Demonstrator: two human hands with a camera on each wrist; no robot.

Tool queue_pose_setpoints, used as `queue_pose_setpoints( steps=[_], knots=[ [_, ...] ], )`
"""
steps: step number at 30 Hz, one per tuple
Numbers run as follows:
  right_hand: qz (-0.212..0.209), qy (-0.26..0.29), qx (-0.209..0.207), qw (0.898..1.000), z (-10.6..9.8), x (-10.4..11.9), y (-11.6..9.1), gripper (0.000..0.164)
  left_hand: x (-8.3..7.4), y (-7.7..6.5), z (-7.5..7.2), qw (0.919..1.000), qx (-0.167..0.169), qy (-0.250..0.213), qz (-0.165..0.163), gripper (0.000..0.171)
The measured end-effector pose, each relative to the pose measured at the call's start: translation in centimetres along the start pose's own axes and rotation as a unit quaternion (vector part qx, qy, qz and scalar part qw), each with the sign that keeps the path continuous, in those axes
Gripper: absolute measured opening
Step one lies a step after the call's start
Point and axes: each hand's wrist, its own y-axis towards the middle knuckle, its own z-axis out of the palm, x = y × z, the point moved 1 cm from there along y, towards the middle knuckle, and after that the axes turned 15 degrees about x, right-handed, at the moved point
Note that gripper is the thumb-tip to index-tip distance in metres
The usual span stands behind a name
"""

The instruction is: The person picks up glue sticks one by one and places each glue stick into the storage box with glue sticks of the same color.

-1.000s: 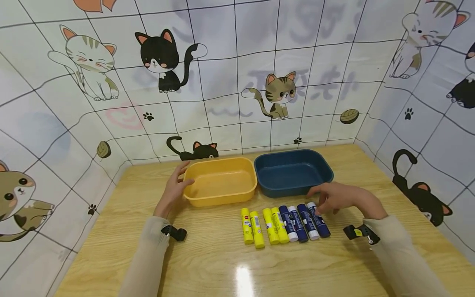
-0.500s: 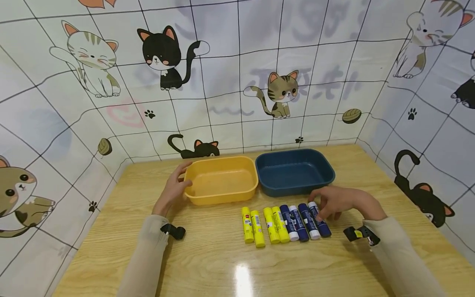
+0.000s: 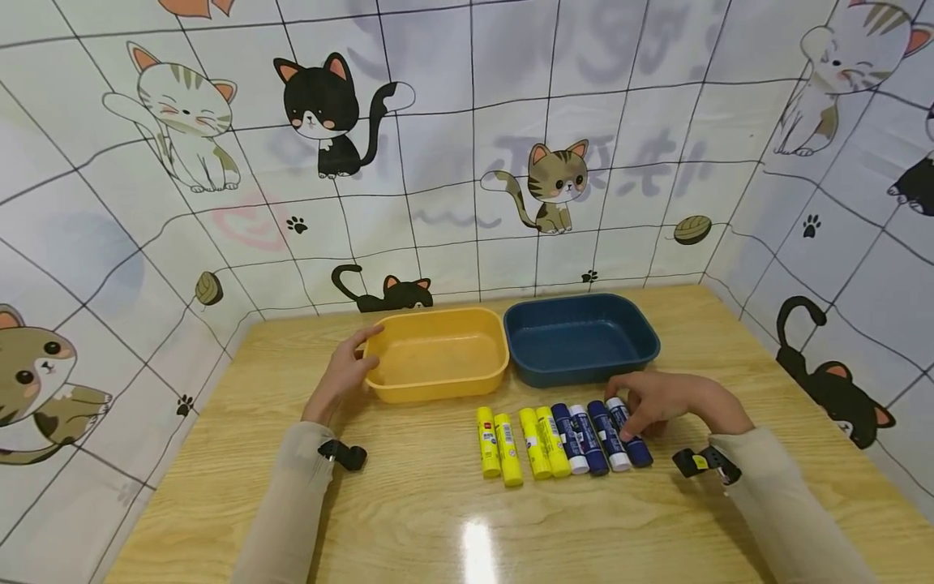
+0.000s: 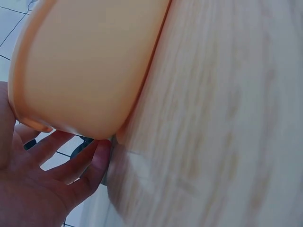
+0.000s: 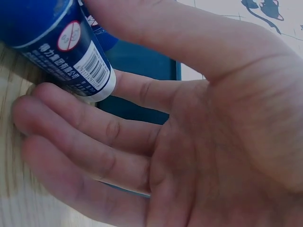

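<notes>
My left hand (image 3: 341, 377) grips the left end of a yellow bin (image 3: 438, 389), thumb over the rim and fingers along its outer wall (image 4: 90, 61). My right hand (image 3: 674, 397) is at the rightmost blue glue stick (image 3: 639, 453), pinching it between thumb and index finger. In the right wrist view this glue stick (image 5: 71, 56) shows its barcode label and white end, while the other fingers (image 5: 80, 151) stretch out below it. Left of it lie more blue and white glue sticks (image 3: 588, 442), then several yellow glue sticks (image 3: 534, 444), side by side in a row.
A dark blue bin (image 3: 576, 375) stands against the yellow one's right end, behind the glue sticks. Both bins sit near the back of the wooden table (image 3: 409, 519). A cat-patterned wall covering (image 3: 438, 162) rises behind and on both sides.
My right hand has come slightly down and closer round the rightmost glue stick, its thumb and index finger closing on it. My left hand stays at the yellow bin.
</notes>
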Motion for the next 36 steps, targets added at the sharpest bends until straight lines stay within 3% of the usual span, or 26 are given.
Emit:
queue_pose_setpoints(
  steps=[19, 27, 36],
  knots=[
    [-0.003, 0.004, -0.023, 1.0, 0.15, -0.21, -0.03, 0.053, 0.29, 0.02, 0.14, 0.9997, -0.005, 0.019, -0.015, 0.07],
    [-0.004, -0.008, -0.034, 0.999, -0.05, -0.04, -0.34, 0.055, 0.39, 0.08, -0.02, 0.9997, -0.005, 0.021, -0.014, 0.069],
    [-0.002, 0.024, -0.016, 1.0, -0.12, 0.16, -0.75, 0.058, 0.43, 0.12, 0.0, 0.9997, -0.001, 0.017, -0.016, 0.07]
  ],
)
